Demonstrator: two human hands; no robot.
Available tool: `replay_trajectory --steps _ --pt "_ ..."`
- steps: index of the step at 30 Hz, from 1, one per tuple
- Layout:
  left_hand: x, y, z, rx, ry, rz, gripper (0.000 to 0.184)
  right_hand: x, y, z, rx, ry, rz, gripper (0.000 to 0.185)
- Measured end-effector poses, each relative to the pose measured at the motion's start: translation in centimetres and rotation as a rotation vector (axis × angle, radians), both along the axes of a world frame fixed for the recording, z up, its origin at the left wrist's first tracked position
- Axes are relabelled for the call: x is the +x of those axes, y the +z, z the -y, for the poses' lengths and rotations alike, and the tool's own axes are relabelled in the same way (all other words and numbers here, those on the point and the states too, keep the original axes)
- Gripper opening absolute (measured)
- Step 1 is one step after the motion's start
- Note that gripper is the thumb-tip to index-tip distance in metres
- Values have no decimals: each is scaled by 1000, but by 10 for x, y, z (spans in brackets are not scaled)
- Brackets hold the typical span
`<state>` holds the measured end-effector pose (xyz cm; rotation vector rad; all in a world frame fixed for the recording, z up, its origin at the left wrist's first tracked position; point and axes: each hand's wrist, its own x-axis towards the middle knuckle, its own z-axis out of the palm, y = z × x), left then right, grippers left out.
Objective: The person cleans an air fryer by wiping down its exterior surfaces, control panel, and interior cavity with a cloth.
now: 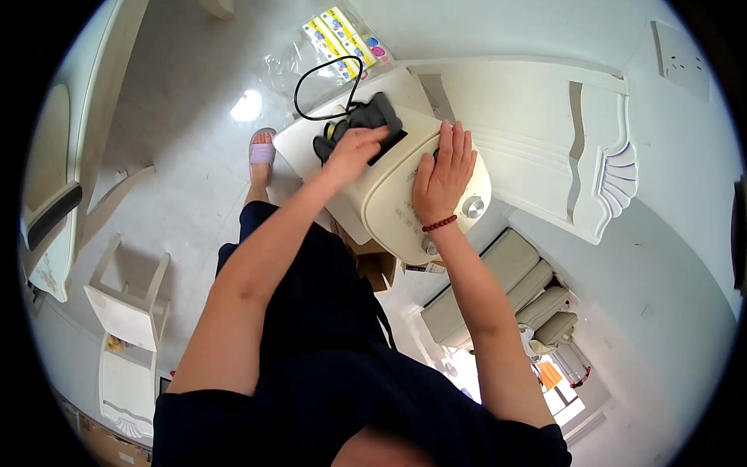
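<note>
My right hand (445,175), a red bead bracelet at its wrist, lies flat with fingers stretched on the front of a cream appliance (397,204). A silver knob (473,207) shows beside that hand, and a second knob (429,246) is partly hidden near the wrist. My left hand (356,158) is over the appliance's body, smeared by motion. Its fingertips reach a dark strip (387,148) beside a black bundle (372,115), whose kind I cannot make out. Whether those fingers grip anything is unclear.
A black cable (296,92) loops out from the bundle. Yellow-and-white packs (339,37) in clear plastic lie behind. A white carved panel (537,140) stands at the right. A white chair (124,311) is at the left, and a beige sofa (490,288) lies beyond my right arm.
</note>
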<state>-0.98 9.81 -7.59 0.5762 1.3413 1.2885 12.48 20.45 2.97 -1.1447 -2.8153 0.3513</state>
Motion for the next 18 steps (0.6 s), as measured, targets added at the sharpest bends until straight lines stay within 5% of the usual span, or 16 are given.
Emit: replay_trajectory --steps 4,9,13,18 --pt "2 43 -16 186 6 -246 39 2 1 1 -23 2 -12 59" --pt "-3 -1 -56 128 -19 -429 39 3 0 -1 -34 3 -23 59" --pt "-12 -11 -43 143 -8 -108 42 4 -1 0 -24 1 -14 59" --pt "-8 60 -28 283 32 -229 40 1 1 0 -35 -11 -16 59"
